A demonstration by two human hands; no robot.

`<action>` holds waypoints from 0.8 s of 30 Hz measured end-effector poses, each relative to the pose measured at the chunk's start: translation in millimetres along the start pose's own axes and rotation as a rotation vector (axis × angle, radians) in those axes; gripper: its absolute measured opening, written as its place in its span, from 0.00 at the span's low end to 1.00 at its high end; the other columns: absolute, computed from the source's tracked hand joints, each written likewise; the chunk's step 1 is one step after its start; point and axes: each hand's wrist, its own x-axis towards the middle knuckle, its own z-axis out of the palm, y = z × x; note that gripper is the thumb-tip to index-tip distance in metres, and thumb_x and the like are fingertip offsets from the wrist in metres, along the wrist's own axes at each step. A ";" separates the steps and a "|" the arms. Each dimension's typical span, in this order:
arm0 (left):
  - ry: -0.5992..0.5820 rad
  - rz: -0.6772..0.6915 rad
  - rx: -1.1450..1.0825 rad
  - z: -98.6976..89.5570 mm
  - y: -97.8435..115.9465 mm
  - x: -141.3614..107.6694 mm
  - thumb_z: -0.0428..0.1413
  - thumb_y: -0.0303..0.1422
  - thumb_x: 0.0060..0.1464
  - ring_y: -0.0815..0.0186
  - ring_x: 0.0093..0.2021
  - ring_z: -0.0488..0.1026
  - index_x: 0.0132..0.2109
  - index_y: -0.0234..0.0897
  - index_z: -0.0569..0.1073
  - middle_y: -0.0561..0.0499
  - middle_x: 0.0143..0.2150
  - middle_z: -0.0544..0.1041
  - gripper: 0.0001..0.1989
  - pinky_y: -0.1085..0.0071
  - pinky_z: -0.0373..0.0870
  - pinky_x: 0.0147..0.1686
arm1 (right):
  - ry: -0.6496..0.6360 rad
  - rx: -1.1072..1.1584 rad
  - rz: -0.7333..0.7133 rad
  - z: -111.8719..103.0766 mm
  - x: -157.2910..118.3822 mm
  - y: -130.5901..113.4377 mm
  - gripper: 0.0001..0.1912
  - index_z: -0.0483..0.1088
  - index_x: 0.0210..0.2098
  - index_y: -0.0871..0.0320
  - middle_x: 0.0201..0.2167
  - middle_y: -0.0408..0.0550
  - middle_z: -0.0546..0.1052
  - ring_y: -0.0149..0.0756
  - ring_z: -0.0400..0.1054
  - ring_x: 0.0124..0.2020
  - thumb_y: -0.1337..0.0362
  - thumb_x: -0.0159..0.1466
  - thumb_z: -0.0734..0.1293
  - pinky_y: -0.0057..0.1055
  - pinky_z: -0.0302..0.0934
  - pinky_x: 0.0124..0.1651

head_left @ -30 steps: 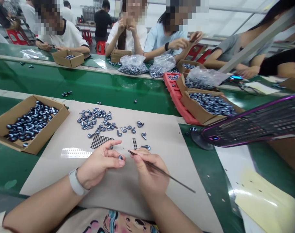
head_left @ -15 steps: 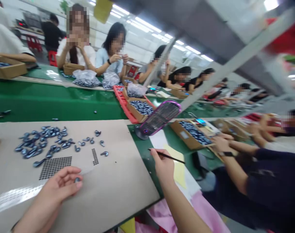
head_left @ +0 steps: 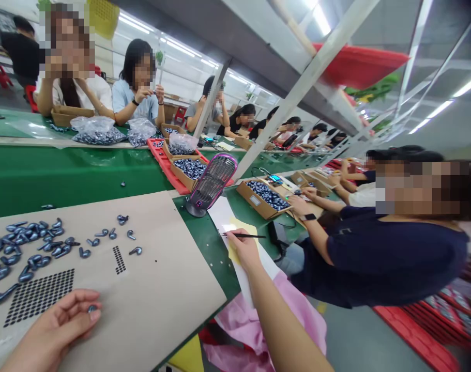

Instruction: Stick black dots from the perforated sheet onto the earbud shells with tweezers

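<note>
My left hand (head_left: 66, 323) is closed around a dark blue earbud (head_left: 91, 309), of which only a small part shows between thumb and fingers. It hovers over the near part of a grey-beige board (head_left: 161, 305). In my right hand (head_left: 245, 253) is a pair of thin black tweezers (head_left: 253, 236), tip pointing left, above white and yellow paper. Loose earbuds (head_left: 29, 232) lie heaped on the board's left side, with several scattered toward the middle. Beside my left hand lies a sheet of small black dots (head_left: 41, 294); a smaller dot strip (head_left: 119, 259) lies farther right.
A purple-rimmed fan (head_left: 214, 181) stands beyond the board's right corner. Behind it a red tray (head_left: 165, 165) carries boxes of earbuds. Another earbud box (head_left: 264, 199) stands near a co-worker in a dark shirt (head_left: 375, 253) at right. Pink cloth (head_left: 258, 325) hangs below my right arm.
My view has swung to the right, so the board and both hands appear farther left. The earbud and the tweezers are still held as before.
</note>
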 end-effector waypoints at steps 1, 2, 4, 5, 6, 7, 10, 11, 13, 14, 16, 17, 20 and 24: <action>-0.004 -0.002 0.001 0.4 -0.2 0.1 0.74 0.37 0.22 0.63 0.31 0.73 0.34 0.39 0.77 0.52 0.28 0.77 0.26 0.76 0.71 0.27 | -0.010 -0.002 -0.008 0.2 0.6 0.8 0.09 0.71 0.41 0.62 0.38 0.46 0.76 0.33 0.73 0.37 0.61 0.67 0.67 0.35 0.71 0.41; -0.007 -0.004 0.000 0.7 -0.3 0.0 0.74 0.37 0.22 0.64 0.30 0.72 0.33 0.38 0.77 0.53 0.28 0.77 0.25 0.76 0.71 0.27 | -0.020 -0.005 -0.015 0.4 1.2 1.8 0.09 0.72 0.41 0.62 0.38 0.46 0.76 0.33 0.73 0.37 0.61 0.67 0.67 0.35 0.71 0.41; -0.012 -0.003 -0.003 1.1 -0.2 -0.3 0.74 0.36 0.22 0.65 0.30 0.71 0.34 0.38 0.77 0.53 0.27 0.76 0.26 0.77 0.71 0.27 | -0.031 -0.015 -0.028 0.8 2.3 3.8 0.09 0.72 0.40 0.62 0.37 0.45 0.76 0.33 0.73 0.36 0.61 0.67 0.67 0.35 0.71 0.40; -0.015 -0.001 -0.006 1.1 -0.2 -0.5 0.74 0.37 0.22 0.65 0.30 0.71 0.34 0.38 0.77 0.54 0.27 0.76 0.26 0.77 0.71 0.27 | -0.032 -0.021 -0.034 0.8 2.7 4.9 0.09 0.72 0.40 0.62 0.37 0.45 0.76 0.33 0.73 0.36 0.61 0.67 0.67 0.35 0.70 0.40; -0.017 0.001 -0.009 1.2 -0.2 -0.7 0.75 0.37 0.22 0.66 0.30 0.71 0.34 0.38 0.77 0.54 0.27 0.76 0.26 0.78 0.71 0.28 | -0.028 -0.026 -0.040 0.6 2.9 5.9 0.09 0.72 0.40 0.62 0.37 0.45 0.76 0.33 0.73 0.36 0.61 0.67 0.67 0.35 0.70 0.40; -0.019 0.004 -0.011 1.2 -0.2 -1.0 0.75 0.37 0.22 0.66 0.30 0.71 0.34 0.38 0.77 0.54 0.27 0.76 0.26 0.78 0.70 0.27 | -0.023 -0.030 -0.044 0.2 2.9 6.8 0.09 0.72 0.41 0.62 0.38 0.45 0.76 0.33 0.72 0.37 0.61 0.67 0.67 0.35 0.70 0.40; -0.016 0.010 -0.016 1.1 -1.2 -1.7 0.75 0.37 0.23 0.66 0.29 0.71 0.34 0.38 0.77 0.54 0.27 0.76 0.26 0.76 0.70 0.28 | -0.002 -0.031 -0.052 -1.5 2.3 8.5 0.10 0.71 0.42 0.62 0.39 0.46 0.76 0.33 0.73 0.37 0.60 0.67 0.67 0.35 0.71 0.41; -0.016 0.011 -0.013 0.9 -1.9 -1.7 0.74 0.37 0.23 0.66 0.29 0.71 0.34 0.39 0.77 0.54 0.28 0.76 0.26 0.76 0.70 0.28 | 0.008 -0.029 -0.053 -1.8 1.9 8.8 0.10 0.71 0.42 0.62 0.39 0.46 0.76 0.33 0.73 0.37 0.60 0.67 0.67 0.35 0.71 0.40; -0.022 0.013 -0.003 -0.2 -3.6 -0.9 0.74 0.38 0.25 0.65 0.29 0.71 0.35 0.39 0.77 0.54 0.29 0.76 0.25 0.75 0.70 0.29 | 0.033 -0.024 -0.056 -1.6 1.0 9.2 0.10 0.71 0.42 0.62 0.38 0.46 0.76 0.32 0.72 0.36 0.60 0.68 0.67 0.34 0.71 0.39; -0.028 0.015 0.007 -1.0 -4.5 -0.1 0.74 0.39 0.26 0.65 0.30 0.71 0.36 0.39 0.77 0.54 0.29 0.76 0.25 0.75 0.70 0.29 | 0.048 -0.021 -0.059 -1.1 0.5 8.9 0.10 0.71 0.42 0.62 0.38 0.46 0.76 0.32 0.72 0.35 0.60 0.68 0.67 0.34 0.70 0.39; -0.040 0.023 0.032 -3.2 -5.9 2.3 0.73 0.40 0.29 0.65 0.31 0.70 0.36 0.39 0.77 0.53 0.29 0.76 0.24 0.76 0.70 0.30 | 0.075 -0.014 -0.068 -0.1 -0.3 6.5 0.11 0.71 0.42 0.62 0.37 0.45 0.76 0.32 0.72 0.35 0.59 0.68 0.66 0.33 0.70 0.38; -0.053 0.025 0.045 -4.2 -6.1 3.6 0.73 0.41 0.30 0.65 0.32 0.70 0.36 0.39 0.78 0.53 0.30 0.76 0.23 0.76 0.70 0.30 | 0.087 -0.010 -0.076 0.0 -0.7 3.8 0.11 0.71 0.41 0.62 0.37 0.45 0.76 0.32 0.72 0.34 0.59 0.68 0.66 0.33 0.70 0.38; -0.077 0.034 0.054 -5.4 -3.1 5.2 0.72 0.40 0.32 0.66 0.30 0.69 0.35 0.38 0.78 0.53 0.29 0.75 0.21 0.74 0.69 0.31 | 0.106 -0.001 -0.110 -1.3 -1.6 -13.2 0.12 0.72 0.37 0.62 0.33 0.44 0.76 0.31 0.72 0.32 0.57 0.67 0.67 0.33 0.70 0.38; -0.038 0.067 0.003 -1.3 8.5 -0.5 0.72 0.38 0.33 0.66 0.31 0.70 0.36 0.36 0.80 0.52 0.30 0.76 0.20 0.73 0.69 0.34 | 0.067 0.010 -0.188 6.4 -4.9 -49.7 0.18 0.73 0.27 0.56 0.27 0.48 0.78 0.39 0.72 0.31 0.49 0.50 0.77 0.40 0.69 0.39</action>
